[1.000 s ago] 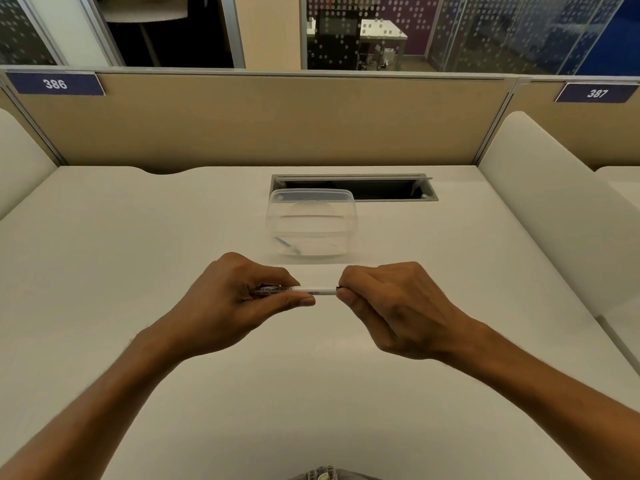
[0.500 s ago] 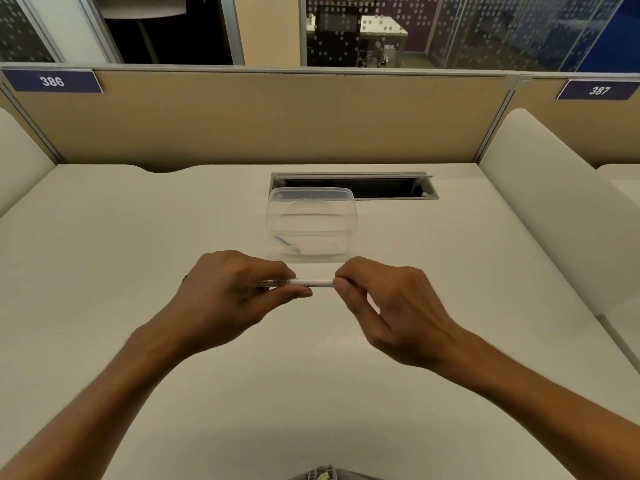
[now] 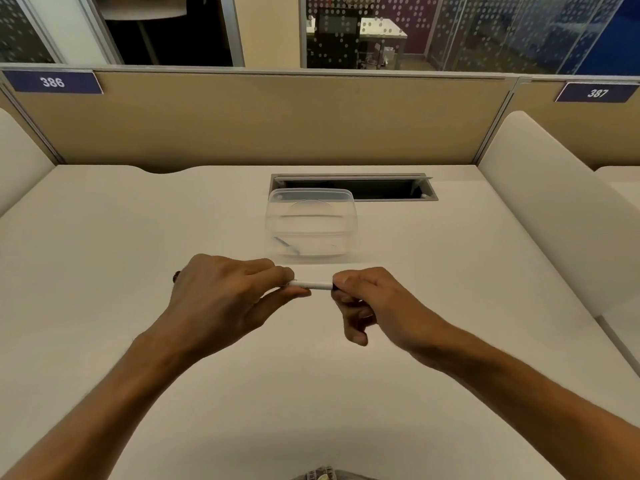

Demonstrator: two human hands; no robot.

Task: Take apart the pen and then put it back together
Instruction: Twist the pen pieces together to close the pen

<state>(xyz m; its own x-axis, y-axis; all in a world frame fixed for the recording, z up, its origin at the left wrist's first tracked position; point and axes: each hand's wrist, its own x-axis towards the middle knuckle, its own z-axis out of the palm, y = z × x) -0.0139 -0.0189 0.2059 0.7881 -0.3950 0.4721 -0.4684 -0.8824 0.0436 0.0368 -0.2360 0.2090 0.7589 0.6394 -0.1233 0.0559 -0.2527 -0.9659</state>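
White pen (image 3: 313,285) spans level between left hand (image 3: 221,299) and right hand (image 3: 372,303), both pinching its ends

Two numbers can be read. Both are white and stand on dark blue tags stuck on the tan wall (image 3: 263,119) behind the desk. The tag (image 3: 52,82) at the left end of the wall, near its top edge, says "386". The other tag (image 3: 596,92) sits on the next part of the wall, far to the right, and says "387". The pen (image 3: 313,285) has some tiny marks on it, but they are too small to read.
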